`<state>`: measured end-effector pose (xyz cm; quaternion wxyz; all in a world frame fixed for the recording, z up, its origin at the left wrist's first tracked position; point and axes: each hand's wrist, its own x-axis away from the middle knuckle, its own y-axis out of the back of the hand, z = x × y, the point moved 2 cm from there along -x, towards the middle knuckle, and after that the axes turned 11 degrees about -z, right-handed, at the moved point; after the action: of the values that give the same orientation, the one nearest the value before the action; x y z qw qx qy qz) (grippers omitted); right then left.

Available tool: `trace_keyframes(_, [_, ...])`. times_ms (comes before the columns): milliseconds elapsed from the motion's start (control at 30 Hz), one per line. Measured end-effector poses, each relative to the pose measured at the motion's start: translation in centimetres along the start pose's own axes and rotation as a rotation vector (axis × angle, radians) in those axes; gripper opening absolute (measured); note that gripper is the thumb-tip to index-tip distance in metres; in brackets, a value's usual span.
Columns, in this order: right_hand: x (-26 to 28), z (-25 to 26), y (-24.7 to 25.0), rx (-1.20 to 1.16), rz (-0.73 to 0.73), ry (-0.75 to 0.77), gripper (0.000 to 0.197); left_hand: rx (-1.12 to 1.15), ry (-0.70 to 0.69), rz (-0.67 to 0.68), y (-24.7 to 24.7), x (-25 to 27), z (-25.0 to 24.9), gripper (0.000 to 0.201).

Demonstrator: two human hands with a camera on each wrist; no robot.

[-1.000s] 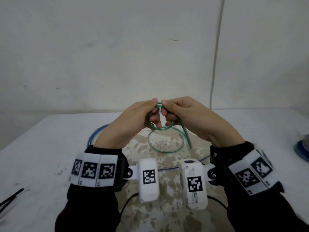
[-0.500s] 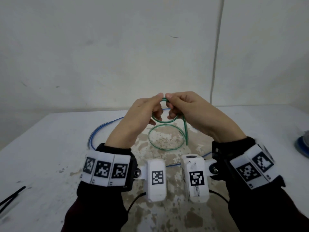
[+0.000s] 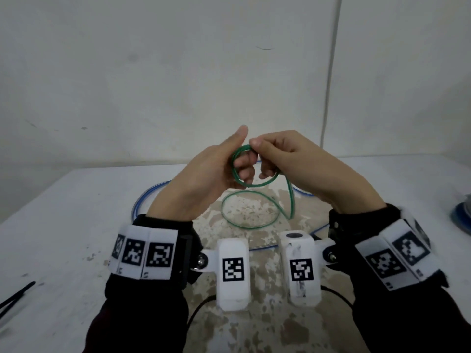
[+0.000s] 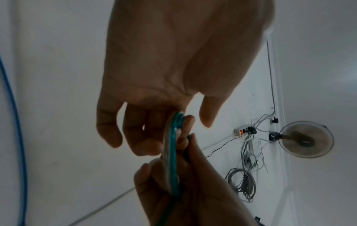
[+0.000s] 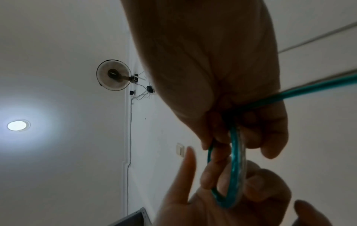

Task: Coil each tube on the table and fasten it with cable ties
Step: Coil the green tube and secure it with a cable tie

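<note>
Pinching the green tube (image 3: pixel 254 183) at the coil's top, right hand (image 3: pixel 303 169) thumb and fingers closed on it; left hand (image 3: pixel 204 179) fingers curl through the small raised loop, thumb straight. Below the grip, slack hangs to a second loop on the table (image 3: pixel 63 225), blue tube (image 3: pixel 142 200) behind.

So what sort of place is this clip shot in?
Probably a plain workroom, not a kitchen or shop: a worn white table against a bare white wall, a wall fan beside a power strip with loose cables, and a recessed ceiling light.
</note>
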<state>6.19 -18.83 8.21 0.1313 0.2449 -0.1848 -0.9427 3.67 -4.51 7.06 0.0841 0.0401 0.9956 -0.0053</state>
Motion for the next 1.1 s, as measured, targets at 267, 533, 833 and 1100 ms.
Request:
trace_keyframes(267, [-0.2,-0.2,-0.1,-0.524,0.077,-0.199,0.036,0.249,-0.083,-0.121,0.5,-0.2,-0.5,0.038])
trace_keyframes(533, [-0.2,0.0,-1.1,-0.382,0.073,-0.104,0.036,0.099,-0.072,-0.060,0.4,0.3,-0.6,0.040])
trace_keyframes(833, [-0.4,-0.8,-1.0,-0.369,0.092,-0.134,0.036,0.016,-0.033,-0.007,1.0,0.3,-0.4,0.039])
trace_keyframes(1100, [-0.2,-0.2,-0.5,-0.590,0.076,-0.160,0.035,0.242,-0.070,-0.104,0.3,-0.3,-0.5,0.039])
